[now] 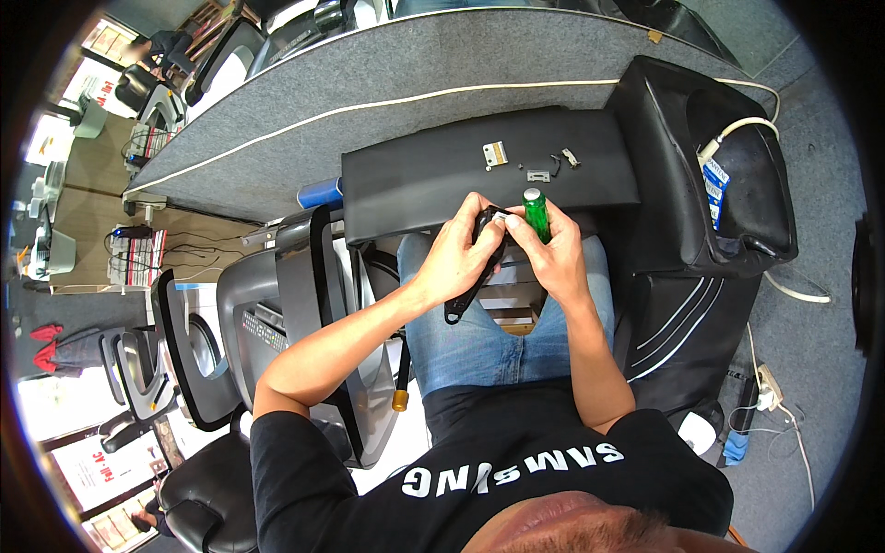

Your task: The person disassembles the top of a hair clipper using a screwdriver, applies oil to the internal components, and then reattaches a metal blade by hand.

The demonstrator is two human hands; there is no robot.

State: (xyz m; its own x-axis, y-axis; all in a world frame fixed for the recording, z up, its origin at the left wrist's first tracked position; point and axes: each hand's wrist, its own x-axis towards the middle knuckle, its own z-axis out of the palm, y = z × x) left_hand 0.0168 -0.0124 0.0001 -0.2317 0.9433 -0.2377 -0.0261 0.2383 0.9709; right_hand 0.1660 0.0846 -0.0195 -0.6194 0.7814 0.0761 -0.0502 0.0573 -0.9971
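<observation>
My left hand [456, 249] is wrapped round a black hair clipper [477, 267], tilted with its top end away from me. At that end, a small white part [501, 217] shows near the thumbs, and fingers of my right hand [558, 258] touch there. That same hand also keeps hold of a green see-through cylinder [536, 217] with a pale round end, like a screwdriver handle; its other end is hidden. Beyond my hands, on the black padded bench [406, 180], lie a clipper blade [495, 154], a flat metal piece [538, 176], a small metal part [571, 158] and tiny loose bits.
To the right is a black shampoo basin [751, 212] with a white hose [737, 129] and blue sachets [714, 194]. A grey partition [387, 88] carries a white cable behind the bench. Salon chairs [198, 488] stand at the left; a person [171, 51] sits far off.
</observation>
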